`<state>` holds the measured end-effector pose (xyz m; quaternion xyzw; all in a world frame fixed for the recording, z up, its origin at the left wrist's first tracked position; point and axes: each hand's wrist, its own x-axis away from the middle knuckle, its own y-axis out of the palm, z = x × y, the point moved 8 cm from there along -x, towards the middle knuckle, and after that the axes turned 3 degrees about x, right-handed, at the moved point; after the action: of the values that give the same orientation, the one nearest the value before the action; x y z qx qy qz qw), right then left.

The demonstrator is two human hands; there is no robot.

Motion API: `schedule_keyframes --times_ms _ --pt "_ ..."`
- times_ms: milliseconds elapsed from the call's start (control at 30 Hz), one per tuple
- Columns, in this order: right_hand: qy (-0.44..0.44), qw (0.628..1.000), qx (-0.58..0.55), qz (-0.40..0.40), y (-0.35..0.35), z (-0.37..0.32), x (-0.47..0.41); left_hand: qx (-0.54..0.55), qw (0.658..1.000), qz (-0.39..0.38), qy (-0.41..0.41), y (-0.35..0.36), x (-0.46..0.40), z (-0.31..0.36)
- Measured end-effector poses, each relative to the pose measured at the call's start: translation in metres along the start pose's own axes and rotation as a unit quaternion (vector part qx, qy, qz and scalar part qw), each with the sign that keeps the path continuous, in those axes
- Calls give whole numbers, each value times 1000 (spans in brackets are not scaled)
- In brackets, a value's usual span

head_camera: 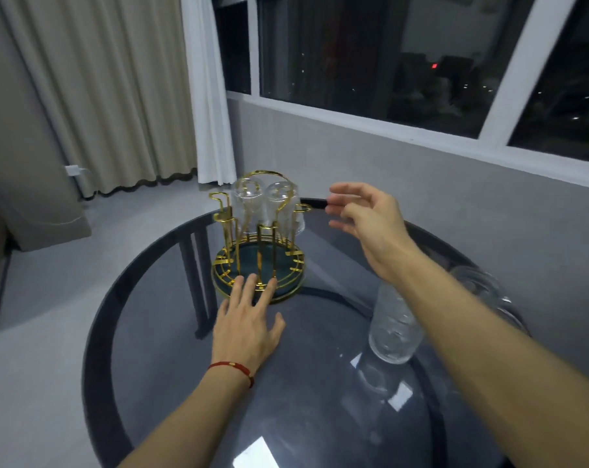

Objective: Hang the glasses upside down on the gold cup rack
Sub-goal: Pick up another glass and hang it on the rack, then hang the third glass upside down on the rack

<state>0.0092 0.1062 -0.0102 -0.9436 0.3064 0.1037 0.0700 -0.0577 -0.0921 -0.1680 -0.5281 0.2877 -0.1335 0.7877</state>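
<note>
The gold cup rack [257, 251] stands on a round green base at the far side of the table. Two clear glasses [267, 211] hang upside down on its rear prongs. My left hand [249, 319] lies flat with spread fingers, its fingertips touching the front rim of the rack's base. My right hand [364, 217] hovers open in the air to the right of the hanging glasses, holding nothing. A clear textured glass [392, 329] stands on the table under my right forearm. Another glass [478, 285] is partly hidden behind that forearm.
The round dark glass table [303, 383] has a black rim. A window and grey wall lie beyond it, curtains at the left, and grey floor all around the table's left side.
</note>
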Motion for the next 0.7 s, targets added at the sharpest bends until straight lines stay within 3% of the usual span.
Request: schedule_keyframes --times_ms 233,333,467,700 --pt "-38 998 47 23 -75 13 117 -21 997 51 55 -29 21 46" --pt "-34 994 101 33 -106 22 144 131 984 54 112 -35 34 99" --pt "-33 989 126 64 -145 24 162 329 940 -27 85 -19 48 157" --pt "44 990 121 54 -170 43 173 364 927 -81 32 -1 35 180"
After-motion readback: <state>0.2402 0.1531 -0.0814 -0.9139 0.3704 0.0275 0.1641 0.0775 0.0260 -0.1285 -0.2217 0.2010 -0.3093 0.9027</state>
